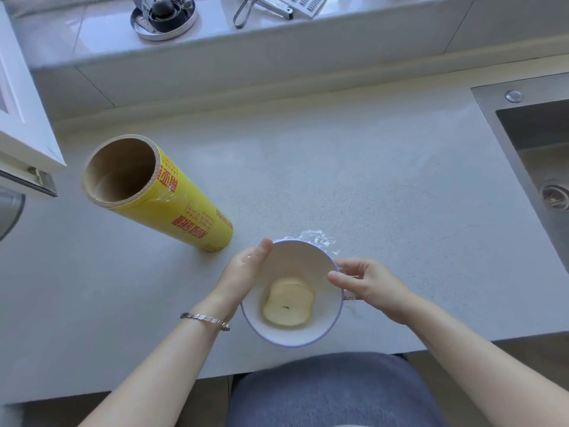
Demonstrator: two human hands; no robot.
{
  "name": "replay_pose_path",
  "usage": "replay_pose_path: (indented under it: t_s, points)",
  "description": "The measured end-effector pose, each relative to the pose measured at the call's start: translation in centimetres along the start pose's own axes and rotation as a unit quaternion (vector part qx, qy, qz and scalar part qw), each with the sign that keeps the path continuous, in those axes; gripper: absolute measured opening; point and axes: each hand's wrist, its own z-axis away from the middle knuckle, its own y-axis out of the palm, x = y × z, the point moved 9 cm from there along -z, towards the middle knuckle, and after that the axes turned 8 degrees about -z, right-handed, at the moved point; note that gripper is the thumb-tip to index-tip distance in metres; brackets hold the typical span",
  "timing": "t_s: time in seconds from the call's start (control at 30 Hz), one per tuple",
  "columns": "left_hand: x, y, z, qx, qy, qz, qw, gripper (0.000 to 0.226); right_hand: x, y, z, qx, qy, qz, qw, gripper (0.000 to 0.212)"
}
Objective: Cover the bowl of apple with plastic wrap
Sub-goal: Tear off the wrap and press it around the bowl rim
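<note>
At the near edge of the countertop [354, 167] we have the bowl [334, 315], white with a blue rim, one apple slice [289, 306] lying flat in the bottom. Plastic wrap [318, 240] looks stretched over the mouth already; we see it bunched and crinkled at the far-right rim, loose there. Left hand [243, 272] flat against the left wall of the bowl, fingers together, palm pressing, not gripping anything we can see. Right hand [366, 283] at the right rim, thumb and fingers pinching what looks like a fold of film against the bowl's side; contact partly hidden, so we can't tell how much is held. Key relation: the loose bunch lies on the far side from both hands, closer to the right fingers, just beyond them along the rim. Our guess: right hand slides away along the rim to smooth it down. Roll [172, 204] stands tilted-looking to the left, apart, not attached as far as we see.
</note>
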Motion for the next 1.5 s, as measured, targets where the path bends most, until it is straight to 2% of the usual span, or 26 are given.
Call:
replay_pose_path:
  t_s: [0.1,0.2,0.3,0.43,0.5,0.63,0.73,0.9,1.03,1.1,1.17,1.23,1.33,1.4,1.5]
  points:
    - [-1.0,-0.8,1.2,-0.064,0.045,0.032,0.996,0.033,1.2,0.9,0.4,0.033,0.025,0.009,0.999,0.03]
    - [-1.7,-0.9,2.2,-0.084,0.078,0.061,0.992,0.018,2.8,1.2,-0.2,0.014,0.009,-0.011,1.0,0.039]
    - [-2.7,-1.1,3.0,-0.086,0.108,0.079,0.987,0.027,4.4,1.6,-0.9,-0.017,-0.032,-0.048,0.998,0.015]
    - [-3.4,-1.6,3.8,-0.1,0.138,0.094,0.981,0.038,6.2,0.7,-0.7,-0.065,-0.107,-0.122,0.985,0.011]
    - [-3.7,-1.9,4.3,-0.108,0.157,0.086,0.978,0.037,6.5,0.4,-0.6,-0.081,-0.119,-0.138,0.98,0.012]
    - [-4.3,-1.5,4.8,-0.082,0.185,0.072,0.977,0.037,4.5,0.5,-1.2,-0.121,-0.064,-0.134,0.982,0.022]
    - [-5.0,-1.2,5.1,-0.068,0.203,0.055,0.975,0.039,2.6,1.8,-1.4,-0.111,-0.015,-0.169,0.979,0.03]
    - [-4.7,-1.0,5.4,-0.068,0.204,0.057,0.975,0.039,2.1,1.9,-1.0,-0.117,0.006,-0.119,0.986,0.024]
    - [-4.6,-0.6,5.7,-0.066,0.211,0.054,0.974,0.059,1.2,1.0,-0.8,-0.156,0.024,-0.008,0.987,0.01]
    - [-4.6,-0.9,5.8,-0.076,0.212,0.067,0.972,0.048,2.3,-0.6,-0.2,-0.2,-0.03,0.022,0.979,0.005]
    - [-4.7,-1.3,5.8,-0.087,0.216,0.076,0.97,0.037,5.2,-1.8,1.8,-0.224,-0.139,0.013,0.964,0.012]
    - [-4.8,-1.5,5.7,-0.094,0.217,0.072,0.969,0.035,7.5,-0.6,3.8,-0.158,-0.223,0.037,0.961,0.018]
    - [-4.9,-1.5,5.5,-0.101,0.218,0.062,0.969,0.035,7.1,3.7,4.7,-0.018,-0.233,0.131,0.963,0.03]
    - [-5.1,-1.4,5.4,-0.1,0.221,0.064,0.968,0.036,6.2,4.4,4.1,0.003,-0.207,0.164,0.965,0.033]
    - [-5.0,-1.4,5.3,-0.108,0.213,0.086,0.967,0.057,5.8,4.3,3.1,0.005,-0.166,0.139,0.976,0.033]
